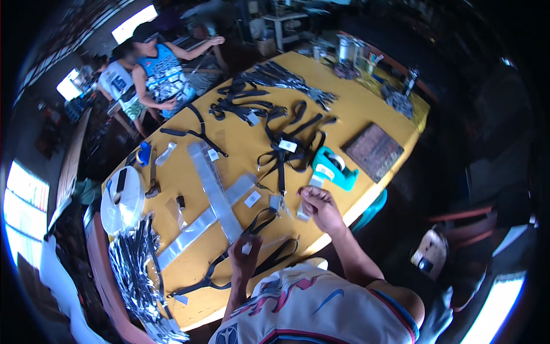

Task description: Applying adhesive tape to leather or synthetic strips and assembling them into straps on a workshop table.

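Note:
My left hand (244,261) is closed near the table's front edge, with a small white piece (247,249) showing at its fingers. A black strap harness (215,266) lies beside and behind that hand. To the right, my right hand (322,207) is raised with thumb and fingers pinched together; whatever they hold is too small to make out. Just beyond it stands a teal tape dispenser (341,180). Between the hands lie a white printed card (252,199) and small clear plastic pieces. Long clear plastic sleeves (212,186) lie crossed to the left.
Black straps (283,152) are heaped on the yellow table (326,114). A dark rectangular block (373,151) lies at right. Leftward are a hammer (153,180), a white reel (123,198) and bundled black strips (134,264). Two people (163,71) stand across the table.

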Demonstrator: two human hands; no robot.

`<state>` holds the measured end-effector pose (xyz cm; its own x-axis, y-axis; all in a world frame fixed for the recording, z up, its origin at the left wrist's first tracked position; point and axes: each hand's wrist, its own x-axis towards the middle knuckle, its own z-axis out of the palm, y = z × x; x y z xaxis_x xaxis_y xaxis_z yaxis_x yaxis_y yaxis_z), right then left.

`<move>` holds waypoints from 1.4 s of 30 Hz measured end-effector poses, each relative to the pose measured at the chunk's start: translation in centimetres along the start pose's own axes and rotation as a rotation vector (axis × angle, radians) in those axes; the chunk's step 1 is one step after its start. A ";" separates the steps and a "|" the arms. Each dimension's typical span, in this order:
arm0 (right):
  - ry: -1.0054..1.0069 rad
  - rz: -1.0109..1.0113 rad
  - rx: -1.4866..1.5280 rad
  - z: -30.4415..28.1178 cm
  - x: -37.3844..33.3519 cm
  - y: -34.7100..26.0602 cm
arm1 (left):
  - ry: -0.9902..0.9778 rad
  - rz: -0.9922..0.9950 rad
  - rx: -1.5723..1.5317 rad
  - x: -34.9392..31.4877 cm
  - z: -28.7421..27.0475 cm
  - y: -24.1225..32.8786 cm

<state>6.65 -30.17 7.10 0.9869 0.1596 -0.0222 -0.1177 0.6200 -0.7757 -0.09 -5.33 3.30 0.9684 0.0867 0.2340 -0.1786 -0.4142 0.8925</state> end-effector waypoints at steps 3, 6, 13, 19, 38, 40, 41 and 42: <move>0.147 -0.112 -0.131 0.3 -3.3 0.4 | -0.112 0.050 -0.033 0.4 -0.7 -0.8; 0.270 -0.158 -0.090 1.1 -6.7 1.5 | -0.239 0.098 -0.152 0.7 -1.6 -2.3; 0.602 -0.304 -0.135 2.9 -14.8 3.5 | -0.485 0.198 -0.250 1.8 -2.7 -2.7; 0.874 -0.368 -0.227 4.4 -19.9 3.3 | -0.618 0.136 -0.311 1.6 -0.3 -1.0; 1.079 -0.520 -0.438 -2.2 -31.6 1.7 | -0.758 0.336 -0.310 3.1 6.2 -0.1; 1.162 -0.480 -0.518 -3.8 -33.9 0.5 | -0.735 0.360 -0.236 2.8 7.1 0.7; 1.212 -0.472 -0.582 -4.5 -35.2 -0.2 | -0.725 0.368 -0.205 2.5 7.7 1.2; 1.238 -0.499 -0.588 -5.3 -36.5 -0.7 | -0.722 0.351 -0.270 2.2 8.6 1.4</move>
<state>-28.70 -40.50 5.06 0.4079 -0.9122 0.0390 0.0192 -0.0342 -0.9992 3.29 -13.50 1.72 0.7059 -0.6450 0.2929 -0.4366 -0.0705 0.8969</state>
